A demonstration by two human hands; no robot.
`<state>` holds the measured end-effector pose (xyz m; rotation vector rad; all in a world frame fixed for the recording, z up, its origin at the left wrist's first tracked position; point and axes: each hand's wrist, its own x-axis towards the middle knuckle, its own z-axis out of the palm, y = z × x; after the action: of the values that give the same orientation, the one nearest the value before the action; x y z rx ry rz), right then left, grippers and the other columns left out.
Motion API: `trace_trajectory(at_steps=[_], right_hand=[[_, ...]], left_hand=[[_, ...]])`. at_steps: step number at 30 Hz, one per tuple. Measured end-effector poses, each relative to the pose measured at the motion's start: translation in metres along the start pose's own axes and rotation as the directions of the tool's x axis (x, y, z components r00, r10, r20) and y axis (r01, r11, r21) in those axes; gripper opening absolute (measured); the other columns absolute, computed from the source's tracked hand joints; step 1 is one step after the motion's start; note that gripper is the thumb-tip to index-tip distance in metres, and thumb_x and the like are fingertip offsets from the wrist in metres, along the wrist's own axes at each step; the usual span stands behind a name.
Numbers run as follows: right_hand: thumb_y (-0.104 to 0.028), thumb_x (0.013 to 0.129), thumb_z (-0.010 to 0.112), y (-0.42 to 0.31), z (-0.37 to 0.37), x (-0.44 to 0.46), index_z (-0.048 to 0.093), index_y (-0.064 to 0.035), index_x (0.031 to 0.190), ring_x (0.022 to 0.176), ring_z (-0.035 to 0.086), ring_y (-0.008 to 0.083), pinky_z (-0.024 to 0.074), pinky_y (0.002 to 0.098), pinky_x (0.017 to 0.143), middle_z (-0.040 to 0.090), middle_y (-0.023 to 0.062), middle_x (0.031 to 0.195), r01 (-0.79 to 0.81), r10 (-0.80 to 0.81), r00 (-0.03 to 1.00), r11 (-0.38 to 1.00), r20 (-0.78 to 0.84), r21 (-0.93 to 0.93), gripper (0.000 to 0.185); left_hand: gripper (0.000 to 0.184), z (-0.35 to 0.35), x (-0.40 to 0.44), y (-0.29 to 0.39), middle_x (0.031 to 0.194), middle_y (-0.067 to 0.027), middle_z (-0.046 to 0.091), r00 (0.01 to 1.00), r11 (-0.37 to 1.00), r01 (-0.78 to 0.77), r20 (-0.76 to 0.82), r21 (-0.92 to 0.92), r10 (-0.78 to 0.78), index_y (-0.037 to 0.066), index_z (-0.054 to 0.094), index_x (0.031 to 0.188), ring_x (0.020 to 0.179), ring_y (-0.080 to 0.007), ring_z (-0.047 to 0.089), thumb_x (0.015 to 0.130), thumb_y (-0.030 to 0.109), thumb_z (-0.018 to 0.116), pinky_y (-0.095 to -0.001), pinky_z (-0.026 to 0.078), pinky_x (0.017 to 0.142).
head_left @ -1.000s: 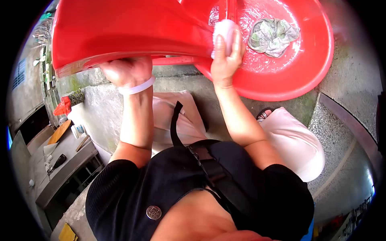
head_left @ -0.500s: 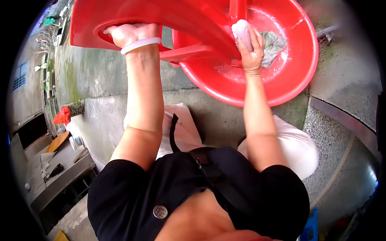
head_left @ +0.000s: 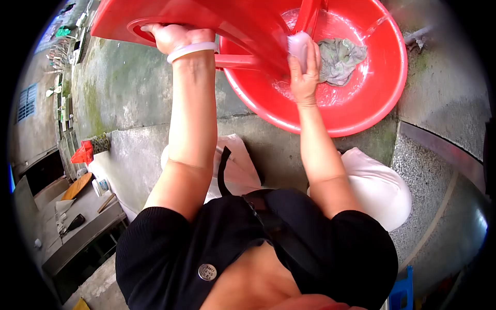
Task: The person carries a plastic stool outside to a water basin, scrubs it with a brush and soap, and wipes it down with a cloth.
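A red plastic stool (head_left: 227,26) is tilted over a round red basin (head_left: 380,98), with its legs reaching into the basin. My left hand (head_left: 178,39) grips the stool through an opening near its seat end; a pale bangle circles that wrist. In my right hand (head_left: 306,77) is a pale pink scrub brush (head_left: 298,47), its bristles against a stool leg. A wet grey-green cloth (head_left: 341,61) lies in shallow water in the basin, just right of my right hand.
On the left stands a grey table (head_left: 85,222) with a wooden board (head_left: 77,187) and small items. A red bag (head_left: 82,153) is above it. A blue plastic object (head_left: 402,292) shows at the lower right. Concrete floor surrounds the basin.
The stool has turned and shifted, showing its opening and legs. My right hand went right and down along the leg, then back left with the brush. More of the cloth shows than half a second ago.
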<state>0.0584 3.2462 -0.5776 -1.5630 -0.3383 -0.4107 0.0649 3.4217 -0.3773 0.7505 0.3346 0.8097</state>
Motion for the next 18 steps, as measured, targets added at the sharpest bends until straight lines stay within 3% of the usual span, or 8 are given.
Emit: trace_trajectory(at_steps=[3,6,9,12,13,15,17,18], right_hand=[[-0.024,0.081,0.067,0.043,-0.023,-0.030,0.049,-0.0124,0.131,0.115,0.046,0.0360,0.0322,0.0440,0.100,0.049,0.0165,0.126,-0.091,0.083,0.996,0.943,-0.040,-0.319,0.055],[-0.025,0.083,0.065,0.081,-0.047,-0.052,0.046,-0.0113,0.134,0.115,0.048,0.0335,0.0357,0.0424,0.099,0.053,0.0157,0.122,-0.303,0.307,0.949,0.818,-0.074,-0.488,0.057],[-0.028,0.088,0.061,0.100,-0.044,-0.001,0.044,-0.0126,0.135,0.111,0.052,0.0296,0.0424,0.0390,0.092,0.053,0.0142,0.124,-0.581,0.599,0.782,0.800,-0.172,0.149,0.052],[-0.043,0.095,0.045,0.099,-0.083,0.093,0.045,-0.0131,0.124,0.095,0.055,0.0299,0.0483,0.0461,0.071,0.055,0.0105,0.109,-0.559,0.837,0.546,0.350,0.017,0.751,0.042],[-0.050,0.095,0.040,0.102,-0.094,0.126,0.045,-0.0134,0.120,0.091,0.054,0.0319,0.0467,0.0499,0.066,0.054,0.0096,0.104,-0.537,0.843,0.534,0.284,0.059,0.795,0.044],[-0.052,0.094,0.039,0.133,-0.111,0.181,0.043,-0.0125,0.122,0.097,0.051,0.0366,0.0472,0.0566,0.071,0.052,0.0153,0.112,-0.486,0.784,0.620,0.354,0.029,0.799,0.048],[-0.052,0.093,0.042,0.125,-0.117,0.227,0.045,-0.0109,0.121,0.105,0.047,0.0414,0.0464,0.0618,0.077,0.043,0.0183,0.124,-0.489,0.793,0.607,0.317,0.056,0.812,0.050],[-0.049,0.093,0.043,0.123,-0.121,0.242,0.046,-0.0107,0.120,0.101,0.049,0.0410,0.0469,0.0611,0.076,0.046,0.0174,0.120,-0.453,0.791,0.605,0.255,0.086,0.854,0.047]], left_hand=[[0.058,0.026,-0.014,-0.010,0.140,-0.0083,0.041,0.999,0.993,-0.035,-0.007,-0.112,0.034,0.008,0.039,0.135,0.125,-0.0293,0.041,0.096,0.051,0.033,-0.0452,0.032,0.107],[0.057,0.041,-0.020,-0.021,0.136,-0.0076,0.045,0.991,0.982,-0.034,0.124,-0.185,0.058,0.005,0.042,0.132,0.122,-0.0274,0.043,0.097,0.049,0.032,-0.0409,0.033,0.107],[0.047,0.063,-0.024,-0.018,0.126,-0.0040,0.053,0.999,0.987,0.043,0.003,-0.152,-0.043,0.007,0.049,0.123,0.114,-0.0189,0.049,0.097,0.045,0.040,-0.0307,0.038,0.101],[0.034,0.092,-0.007,-0.026,0.113,0.0024,0.056,0.950,0.991,-0.127,-0.284,0.035,0.132,0.008,0.053,0.112,0.102,-0.0085,0.052,0.093,0.036,0.054,-0.0197,0.046,0.082],[0.034,0.117,-0.026,-0.025,0.113,0.0005,0.058,0.945,0.999,-0.038,-0.326,-0.010,0.032,0.007,0.053,0.110,0.100,-0.0083,0.053,0.093,0.035,0.054,-0.0203,0.048,0.078],[0.034,0.111,-0.014,-0.032,0.109,-0.0020,0.060,0.991,0.986,0.122,0.059,-0.114,-0.116,0.005,0.054,0.110,0.096,-0.0093,0.056,0.093,0.036,0.054,-0.0214,0.049,0.076],[0.034,0.135,-0.011,-0.046,0.106,-0.0043,0.062,0.996,0.983,0.012,0.084,-0.181,0.003,0.004,0.054,0.108,0.092,-0.0121,0.059,0.094,0.035,0.052,-0.0218,0.050,0.077],[0.036,0.141,-0.006,-0.049,0.107,-0.0064,0.062,0.995,0.984,0.075,0.077,-0.162,-0.063,0.002,0.054,0.109,0.094,-0.0145,0.058,0.094,0.034,0.052,-0.0234,0.049,0.082]])
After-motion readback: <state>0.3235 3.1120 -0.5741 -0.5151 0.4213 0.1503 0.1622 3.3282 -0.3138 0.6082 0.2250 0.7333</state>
